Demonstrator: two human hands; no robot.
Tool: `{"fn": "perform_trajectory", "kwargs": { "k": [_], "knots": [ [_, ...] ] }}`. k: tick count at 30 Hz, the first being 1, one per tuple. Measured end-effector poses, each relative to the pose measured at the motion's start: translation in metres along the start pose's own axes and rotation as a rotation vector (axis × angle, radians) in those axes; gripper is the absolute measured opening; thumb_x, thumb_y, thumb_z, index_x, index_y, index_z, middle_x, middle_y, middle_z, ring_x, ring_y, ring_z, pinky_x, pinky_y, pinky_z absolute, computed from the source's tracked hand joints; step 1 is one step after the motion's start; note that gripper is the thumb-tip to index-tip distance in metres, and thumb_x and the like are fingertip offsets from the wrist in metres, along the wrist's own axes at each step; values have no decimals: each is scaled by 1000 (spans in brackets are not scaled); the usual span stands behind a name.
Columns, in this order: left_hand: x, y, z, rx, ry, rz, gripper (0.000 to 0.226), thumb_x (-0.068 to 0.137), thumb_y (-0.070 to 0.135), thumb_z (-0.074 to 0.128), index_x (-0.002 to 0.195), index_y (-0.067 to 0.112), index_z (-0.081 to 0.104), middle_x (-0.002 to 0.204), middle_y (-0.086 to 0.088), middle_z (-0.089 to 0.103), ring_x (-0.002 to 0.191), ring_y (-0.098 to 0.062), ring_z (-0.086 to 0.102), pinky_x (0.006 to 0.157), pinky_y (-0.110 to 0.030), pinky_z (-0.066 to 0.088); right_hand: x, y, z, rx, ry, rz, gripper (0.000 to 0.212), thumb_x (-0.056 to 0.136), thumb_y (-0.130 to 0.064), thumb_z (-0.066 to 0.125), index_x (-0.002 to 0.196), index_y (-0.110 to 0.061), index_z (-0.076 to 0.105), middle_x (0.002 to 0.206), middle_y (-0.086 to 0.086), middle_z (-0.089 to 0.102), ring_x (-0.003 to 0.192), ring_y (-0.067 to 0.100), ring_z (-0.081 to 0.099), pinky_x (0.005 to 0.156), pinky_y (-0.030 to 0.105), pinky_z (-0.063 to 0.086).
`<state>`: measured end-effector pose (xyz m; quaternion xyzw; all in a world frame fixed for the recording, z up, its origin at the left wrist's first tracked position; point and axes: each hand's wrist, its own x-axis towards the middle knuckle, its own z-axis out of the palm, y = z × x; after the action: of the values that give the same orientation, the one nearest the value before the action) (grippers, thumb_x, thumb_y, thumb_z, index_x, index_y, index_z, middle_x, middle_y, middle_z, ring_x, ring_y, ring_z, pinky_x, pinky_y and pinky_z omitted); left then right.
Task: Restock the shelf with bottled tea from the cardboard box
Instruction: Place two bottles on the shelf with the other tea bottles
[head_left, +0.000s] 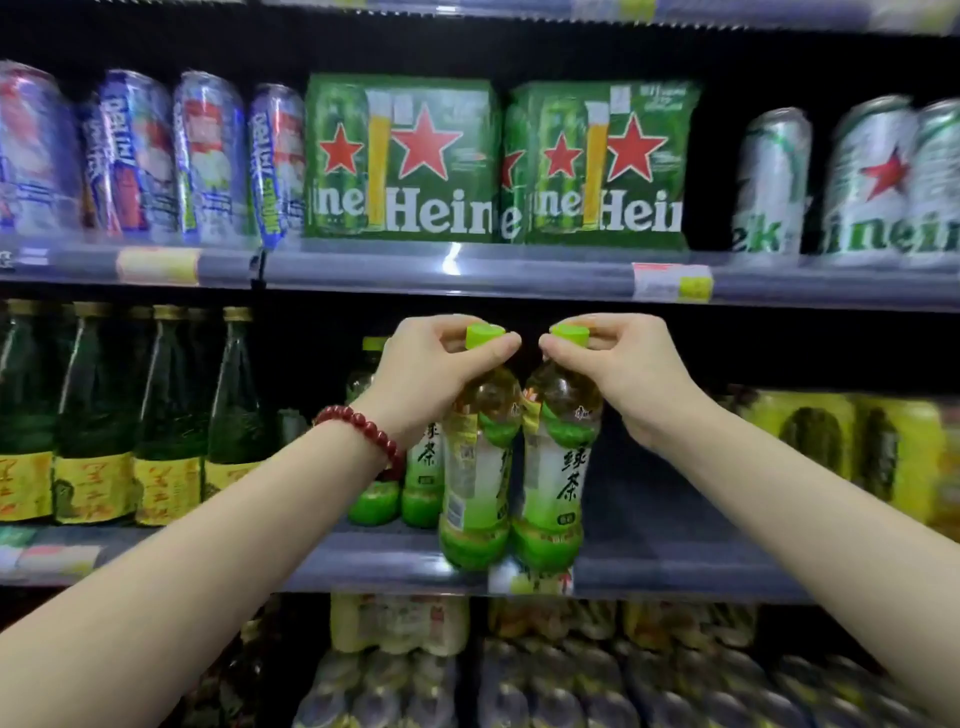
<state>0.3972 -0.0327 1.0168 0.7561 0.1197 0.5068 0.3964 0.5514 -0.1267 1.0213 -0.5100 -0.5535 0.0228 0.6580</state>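
Two green-tea bottles hang side by side over the front edge of the middle shelf (675, 571). My left hand (431, 374) pinches the lime-green cap of the left tea bottle (475, 499). My right hand (623, 374) pinches the cap of the right tea bottle (553, 493). The bottles touch each other, and their bases sit at the shelf's lip. Behind my left wrist, two more tea bottles (400, 483) stand further back on the same shelf. The cardboard box is not in view.
Dark green glass bottles (130, 415) fill the shelf's left side, yellow packs (831, 441) its right. Bare shelf lies to the right of the held bottles. Above are green beer packs (400, 161) and cans. Shrink-wrapped bottle packs (467, 675) sit below.
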Motion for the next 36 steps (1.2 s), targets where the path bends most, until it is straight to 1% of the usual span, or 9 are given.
{"fn": "perform_trajectory", "kwargs": {
  "k": [7, 12, 18, 23, 27, 30, 33, 35, 36],
  "knots": [
    [24, -7, 59, 11, 26, 57, 21, 77, 23, 75, 93, 10, 73, 88, -2, 75, 80, -6, 68, 75, -21, 56, 13, 22, -45, -125, 156, -80, 9, 71, -28, 81, 74, -25, 72, 76, -4, 75, 82, 15, 72, 86, 45, 57],
    [31, -28, 76, 91, 71, 76, 20, 75, 29, 76, 90, 16, 73, 84, 2, 75, 81, -7, 69, 76, -22, 56, 18, 45, -50, -133, 179, -82, 14, 67, -38, 79, 75, -30, 72, 76, -6, 75, 82, 13, 72, 89, 49, 55],
    [39, -50, 75, 113, 85, 18, 21, 74, 33, 76, 88, 16, 73, 83, 2, 75, 81, -7, 70, 77, -26, 56, 24, 75, -40, -24, 140, -6, 13, 71, -28, 82, 79, -26, 72, 81, -1, 75, 84, 14, 72, 89, 47, 57],
    [55, -63, 64, 93, 81, -76, 33, 69, 43, 77, 91, 19, 74, 89, 2, 76, 90, -12, 71, 88, -39, 57, 45, 87, -33, -15, 73, 47, 24, 65, -39, 82, 82, -23, 74, 86, 0, 77, 89, 14, 72, 90, 43, 57],
    [59, -78, 66, 156, 60, -155, 66, 58, 59, 74, 116, 29, 63, 111, 7, 70, 107, -13, 64, 96, -40, 52, 52, 105, -25, -92, 80, 78, 13, 75, -38, 77, 83, -29, 71, 89, -9, 74, 91, 6, 69, 92, 34, 55],
    [54, -89, 67, 211, 59, -168, 73, 67, 46, 78, 131, 25, 50, 119, 7, 63, 110, -12, 60, 97, -36, 51, 51, 115, -18, -139, 95, 103, 31, 76, -49, 71, 95, -25, 73, 97, -6, 74, 99, 10, 68, 93, 32, 53],
    [41, -105, 69, 179, -12, -168, 90, 68, 33, 81, 142, 32, 29, 121, 13, 59, 106, -6, 60, 97, -27, 49, 44, 112, -16, -212, 119, 66, 25, 83, -46, 66, 95, -25, 69, 88, -13, 69, 94, 8, 65, 75, 10, 44],
    [27, -118, 69, 176, 4, -161, 91, 71, 29, 79, 143, 36, 24, 114, 25, 54, 100, 6, 56, 92, -16, 45, 31, 117, -17, -223, 102, 99, 33, 82, -47, 67, 106, -23, 67, 90, -14, 67, 92, 5, 64, 70, 5, 42],
    [21, -125, 70, 154, 6, -186, 88, 72, 29, 79, 142, 35, 26, 115, 22, 56, 102, 4, 57, 93, -19, 47, 21, 124, -18, -226, 71, 130, 41, 81, -47, 68, 113, -22, 63, 96, -13, 68, 93, 5, 64, 72, 6, 45]
  ]
}}
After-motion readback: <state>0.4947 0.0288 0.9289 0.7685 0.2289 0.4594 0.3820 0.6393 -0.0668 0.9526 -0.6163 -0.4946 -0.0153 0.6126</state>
